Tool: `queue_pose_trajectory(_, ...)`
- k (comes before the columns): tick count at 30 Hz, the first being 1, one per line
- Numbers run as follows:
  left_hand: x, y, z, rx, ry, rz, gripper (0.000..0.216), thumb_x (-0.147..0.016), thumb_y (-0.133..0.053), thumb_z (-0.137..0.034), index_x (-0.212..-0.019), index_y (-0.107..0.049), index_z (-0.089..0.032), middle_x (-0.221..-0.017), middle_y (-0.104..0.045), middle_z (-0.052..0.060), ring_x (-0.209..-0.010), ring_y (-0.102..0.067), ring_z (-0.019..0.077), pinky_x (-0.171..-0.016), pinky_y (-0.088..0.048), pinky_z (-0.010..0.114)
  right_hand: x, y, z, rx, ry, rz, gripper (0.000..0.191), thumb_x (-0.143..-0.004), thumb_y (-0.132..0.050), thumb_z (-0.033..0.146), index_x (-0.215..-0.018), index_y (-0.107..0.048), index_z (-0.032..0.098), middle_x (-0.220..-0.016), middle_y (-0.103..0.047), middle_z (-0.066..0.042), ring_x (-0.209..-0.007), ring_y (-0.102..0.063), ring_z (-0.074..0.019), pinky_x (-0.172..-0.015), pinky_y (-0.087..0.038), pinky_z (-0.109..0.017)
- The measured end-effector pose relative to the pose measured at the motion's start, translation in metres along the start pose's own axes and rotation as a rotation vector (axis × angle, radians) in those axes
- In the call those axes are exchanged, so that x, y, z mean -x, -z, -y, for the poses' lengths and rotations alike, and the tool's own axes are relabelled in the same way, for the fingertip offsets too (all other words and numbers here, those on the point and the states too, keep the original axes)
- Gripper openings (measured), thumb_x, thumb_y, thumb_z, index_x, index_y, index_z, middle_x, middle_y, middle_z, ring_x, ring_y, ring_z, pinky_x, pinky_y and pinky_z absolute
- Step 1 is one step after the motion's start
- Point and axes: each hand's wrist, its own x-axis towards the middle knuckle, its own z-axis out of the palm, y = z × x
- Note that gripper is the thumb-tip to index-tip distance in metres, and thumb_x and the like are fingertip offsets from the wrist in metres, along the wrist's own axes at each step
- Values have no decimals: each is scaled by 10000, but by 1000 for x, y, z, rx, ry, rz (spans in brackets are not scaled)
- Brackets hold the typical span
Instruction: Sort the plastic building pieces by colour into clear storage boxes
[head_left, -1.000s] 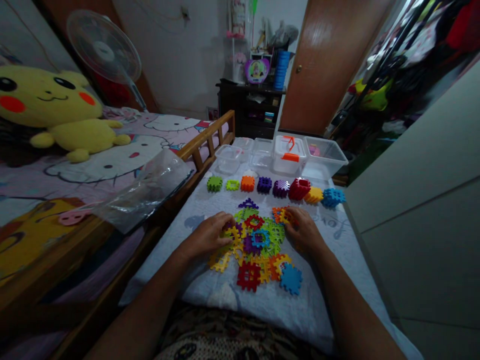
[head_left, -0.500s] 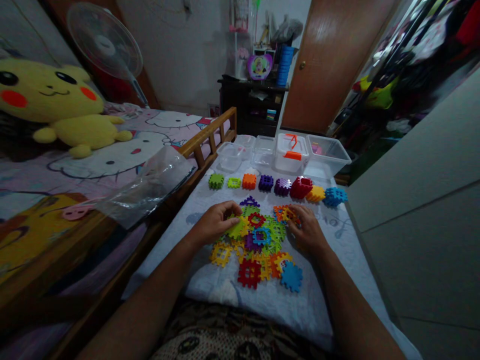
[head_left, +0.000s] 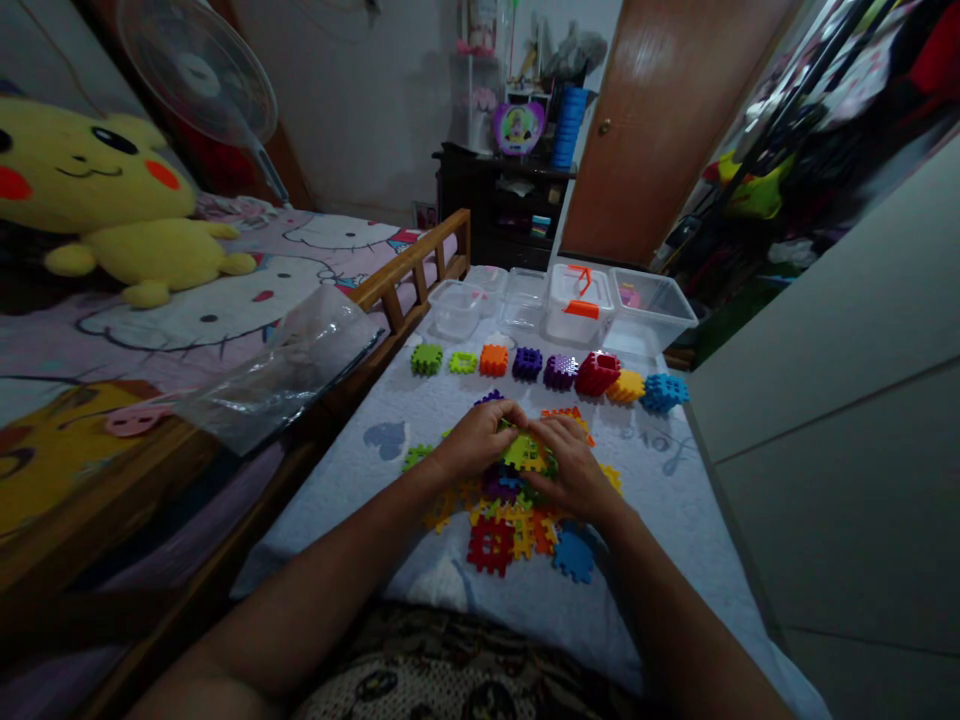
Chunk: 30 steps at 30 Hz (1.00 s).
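Over the middle of the table, my left hand [head_left: 484, 440] is closed on a small stack of yellow-green and yellow notched tiles [head_left: 523, 455]. My right hand [head_left: 570, 468] meets it from the right, its fingers and thumb around the other side of the same stack. Fingertips of both hands nearly touch and hide part of the tiles. Beneath lies a loose pile with a red tile [head_left: 491, 545], a blue tile [head_left: 574, 553], a purple tile [head_left: 499, 482] and several yellow and green ones. An orange tile [head_left: 574, 415] shows behind my right hand.
Across the table runs a row of sorted stacks, from a green stack [head_left: 427, 359] to a blue stack [head_left: 665, 392]. Behind stand clear plastic boxes [head_left: 525, 300] and a lidded box with orange clips [head_left: 581, 310]. A wooden bed rail [head_left: 390, 300] borders the left.
Both hands have come together over the pile: the left moved right with its tiles, the right moved left. A yellow tile at the right is uncovered. The view shifted slightly.
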Motion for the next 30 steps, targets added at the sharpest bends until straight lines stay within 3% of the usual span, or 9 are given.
queue_pose_trajectory(5, 4, 12, 4, -105, 2, -79, 174, -815, -509, -164, -899, -657, -202, -864, -693, 20, -835, -634, 193, -852, -495, 331, 4, 6, -18, 44, -74, -65, 486, -840, -663, 405, -1274, -555, 214, -1188, -609, -128, -1155, -511, -325, -1027, -396, -527)
queue_pose_trajectory(9, 8, 36, 14, -192, -47, -323, 195, -850, -486, -171, -947, -654, -199, -958, -700, 39, -914, -644, 210, -898, -487, 336, 12, 19, -44, 100, -272, -298, 448, -840, -628, 374, -1246, -537, 209, -1181, -578, -132, -1143, -500, -329, -1013, -391, -528)
queue_pose_trajectory(11, 9, 46, 22, -307, -93, -409, 220, -846, -472, -146, -953, -656, -201, -1006, -698, 55, -968, -641, 224, -924, -476, 344, 14, 22, -53, 134, -344, -341, 431, -834, -623, 371, -1223, -543, 205, -1172, -568, -131, -1134, -497, -330, -1011, -381, -525)
queue_pose_trajectory(15, 9, 51, 44, -514, -152, -425, 254, -800, -456, -81, -909, -654, -198, -987, -709, 69, -987, -636, 239, -940, -472, 375, 15, 18, -56, 171, -429, -274, 408, -822, -628, 373, -1191, -577, 208, -1173, -545, -121, -1143, -480, -326, -998, -380, -497)
queue_pose_trajectory(19, 10, 47, 59, -642, -168, -350, 251, -753, -468, -62, -862, -650, -197, -928, -713, 74, -938, -638, 246, -894, -487, 394, 13, 9, -54, 192, -471, -191, 436, -805, -647, 384, -1203, -598, 214, -1174, -547, -120, -1132, -474, -327, -961, -393, -473)
queue_pose_trajectory(24, 16, 47, 54, -584, -190, -269, 180, -747, -529, -148, -871, -651, -197, -909, -710, 59, -929, -641, 241, -918, -483, 399, 13, 4, -60, 239, -522, -115, 486, -791, -647, 365, -1246, -590, 203, -1182, -565, -132, -1129, -476, -341, -946, -389, -482)
queue_pose_trajectory(30, 17, 53, 62, -506, -134, -357, 137, -810, -544, -273, -878, -639, -202, -959, -701, 62, -974, -627, 241, -958, -470, 387, 14, 7, -60, 242, -513, -59, 492, -804, -634, 409, -1254, -600, 214, -1198, -570, -128, -1134, -483, -337, -959, -382, -478)
